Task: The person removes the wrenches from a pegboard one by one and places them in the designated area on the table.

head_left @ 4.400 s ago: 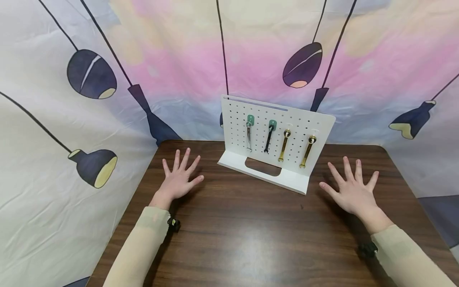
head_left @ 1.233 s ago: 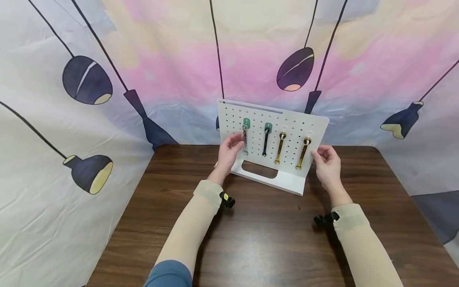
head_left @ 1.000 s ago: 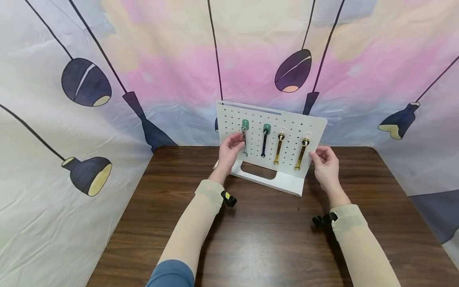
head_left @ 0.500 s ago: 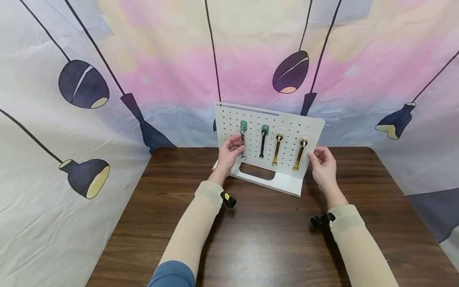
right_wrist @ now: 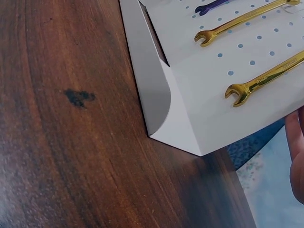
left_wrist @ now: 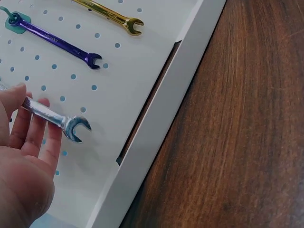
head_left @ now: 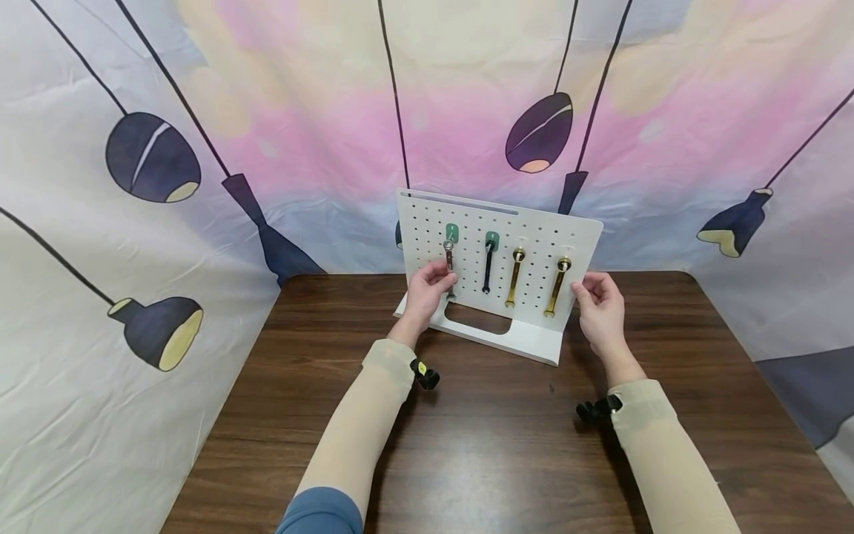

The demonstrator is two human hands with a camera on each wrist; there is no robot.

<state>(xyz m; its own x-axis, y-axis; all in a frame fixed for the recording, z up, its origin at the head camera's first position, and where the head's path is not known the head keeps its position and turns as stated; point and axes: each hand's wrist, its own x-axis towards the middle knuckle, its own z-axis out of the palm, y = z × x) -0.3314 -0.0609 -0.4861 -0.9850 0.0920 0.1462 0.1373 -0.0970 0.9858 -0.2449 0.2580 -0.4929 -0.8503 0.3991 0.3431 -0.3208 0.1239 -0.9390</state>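
Observation:
A white pegboard stand (head_left: 534, 343) stands on the table, with wrenches hanging from hooks across its face. My left hand (head_left: 423, 295) pinches the silver combination wrench (left_wrist: 47, 113) at the left between thumb and fingers; its open end sticks out past the fingers in the left wrist view. Its ring end sits right at the green-backed hook (head_left: 451, 232). At the board's right edge my right hand (head_left: 603, 313) grips the panel, thumb in front and fingers partly hidden behind. In the right wrist view only part of that hand shows, at the right border.
A dark purple wrench (left_wrist: 54, 42) hangs from the second green hook, followed by two gold wrenches, one (head_left: 514, 278) nearer the middle and one (head_left: 557, 288) at the right. The brown wooden table (head_left: 480, 437) reaches back to a printed cloth (head_left: 320, 133).
From flat on the table, both hands have moved to the pegboard. The left has taken hold of the silver wrench and drawn it slightly down at its hook; the right has gripped the board's edge.

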